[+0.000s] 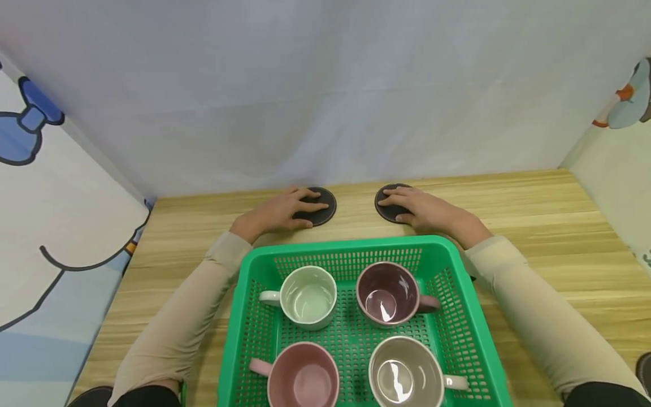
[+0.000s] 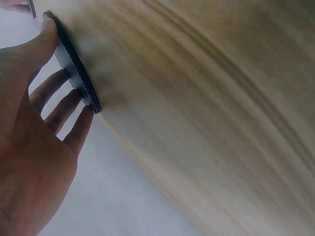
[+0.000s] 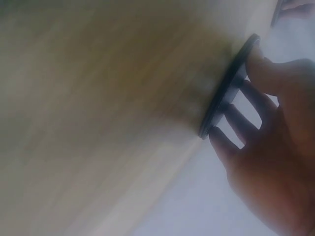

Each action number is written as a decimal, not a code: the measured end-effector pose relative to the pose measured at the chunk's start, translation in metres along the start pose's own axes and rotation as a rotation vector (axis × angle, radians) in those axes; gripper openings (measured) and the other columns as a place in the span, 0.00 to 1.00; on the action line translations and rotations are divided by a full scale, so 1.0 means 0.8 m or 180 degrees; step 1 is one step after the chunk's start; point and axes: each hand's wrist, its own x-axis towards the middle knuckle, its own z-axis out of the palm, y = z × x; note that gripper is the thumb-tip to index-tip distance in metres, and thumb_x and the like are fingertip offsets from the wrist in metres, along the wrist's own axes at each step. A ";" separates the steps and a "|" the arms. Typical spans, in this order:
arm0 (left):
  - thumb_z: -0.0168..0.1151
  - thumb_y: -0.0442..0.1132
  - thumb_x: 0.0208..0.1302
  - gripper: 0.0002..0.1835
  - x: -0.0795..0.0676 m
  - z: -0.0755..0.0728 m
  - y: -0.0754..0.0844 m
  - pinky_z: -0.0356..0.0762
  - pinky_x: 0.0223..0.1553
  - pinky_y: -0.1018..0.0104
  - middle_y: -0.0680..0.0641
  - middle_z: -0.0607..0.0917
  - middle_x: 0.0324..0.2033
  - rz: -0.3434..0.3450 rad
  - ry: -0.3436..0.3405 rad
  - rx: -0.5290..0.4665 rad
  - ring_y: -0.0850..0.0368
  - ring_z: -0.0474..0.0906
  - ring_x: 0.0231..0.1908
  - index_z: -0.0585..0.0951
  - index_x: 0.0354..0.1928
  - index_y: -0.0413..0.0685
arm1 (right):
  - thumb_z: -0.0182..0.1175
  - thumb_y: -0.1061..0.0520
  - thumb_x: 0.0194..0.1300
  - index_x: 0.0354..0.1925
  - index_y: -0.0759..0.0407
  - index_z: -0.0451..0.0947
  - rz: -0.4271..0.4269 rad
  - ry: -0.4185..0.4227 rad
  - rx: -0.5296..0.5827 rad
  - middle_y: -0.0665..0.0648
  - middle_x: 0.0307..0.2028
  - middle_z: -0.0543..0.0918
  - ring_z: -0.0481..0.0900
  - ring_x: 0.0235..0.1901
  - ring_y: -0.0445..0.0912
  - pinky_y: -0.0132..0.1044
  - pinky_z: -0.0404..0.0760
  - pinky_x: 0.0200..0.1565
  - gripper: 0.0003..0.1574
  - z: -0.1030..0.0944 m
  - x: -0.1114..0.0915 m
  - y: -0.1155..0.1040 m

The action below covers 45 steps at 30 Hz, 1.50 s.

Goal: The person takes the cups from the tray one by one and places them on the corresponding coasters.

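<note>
My left hand [image 1: 285,212] rests its spread fingers and thumb on a round black coaster [image 1: 325,212] with a stitched edge, near the back of the table. On the right, a matching black coaster [image 1: 385,209] lies flat under the fingertips of my right hand [image 1: 427,210]. Both wrist views show fingertips touching the top face of each coaster, the left coaster [image 2: 74,64] and the right coaster [image 3: 229,91], with thumbs at one edge. Between my forearms stands a green basket [image 1: 346,246] holding a pale green mug [image 1: 300,282], a purple mug [image 1: 376,277], a pink mug [image 1: 285,373] and a beige mug [image 1: 427,373].
The wooden table [image 1: 539,226] meets a pale cloth wall [image 1: 325,113] behind the coasters. Cartoon-printed panels stand at the left and right sides. Parts of dark round objects show at the lower left [image 1: 91,397] and right edge [image 1: 645,370].
</note>
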 end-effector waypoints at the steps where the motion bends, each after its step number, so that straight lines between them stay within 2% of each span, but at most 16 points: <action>1: 0.60 0.51 0.78 0.32 0.000 0.000 0.000 0.65 0.74 0.36 0.37 0.64 0.78 0.0002 0.0008 -0.0008 0.33 0.58 0.77 0.68 0.79 0.59 | 0.55 0.61 0.80 0.77 0.53 0.67 0.0000 0.0007 -0.0006 0.65 0.81 0.58 0.53 0.80 0.66 0.67 0.62 0.75 0.31 0.000 0.000 0.001; 15: 0.62 0.51 0.76 0.32 -0.008 0.003 -0.006 0.64 0.74 0.33 0.37 0.64 0.78 -0.0054 0.0010 -0.0043 0.30 0.57 0.77 0.68 0.79 0.59 | 0.55 0.63 0.78 0.75 0.53 0.69 0.0039 0.0083 0.0015 0.63 0.81 0.59 0.55 0.80 0.64 0.65 0.65 0.75 0.31 0.003 0.003 0.004; 30: 0.61 0.52 0.77 0.31 -0.016 0.004 -0.010 0.65 0.74 0.35 0.40 0.64 0.79 -0.0177 0.0010 -0.0164 0.34 0.57 0.79 0.68 0.78 0.63 | 0.54 0.65 0.78 0.75 0.55 0.69 0.0016 0.0124 0.0053 0.64 0.80 0.59 0.54 0.80 0.66 0.67 0.61 0.76 0.31 0.004 -0.005 0.010; 37: 0.61 0.52 0.77 0.31 -0.015 0.006 -0.010 0.65 0.74 0.35 0.40 0.64 0.79 -0.0181 0.0014 -0.0148 0.34 0.57 0.79 0.69 0.78 0.63 | 0.54 0.65 0.78 0.75 0.55 0.69 0.0009 0.0129 0.0081 0.64 0.80 0.59 0.53 0.80 0.66 0.67 0.61 0.76 0.31 0.004 -0.009 0.009; 45: 0.62 0.49 0.77 0.31 -0.013 0.000 -0.008 0.63 0.75 0.34 0.38 0.62 0.79 -0.0163 0.0031 -0.0192 0.33 0.55 0.79 0.70 0.78 0.60 | 0.54 0.63 0.79 0.76 0.54 0.68 0.0050 0.0084 0.0129 0.65 0.80 0.59 0.53 0.81 0.65 0.67 0.64 0.75 0.31 -0.004 -0.005 0.009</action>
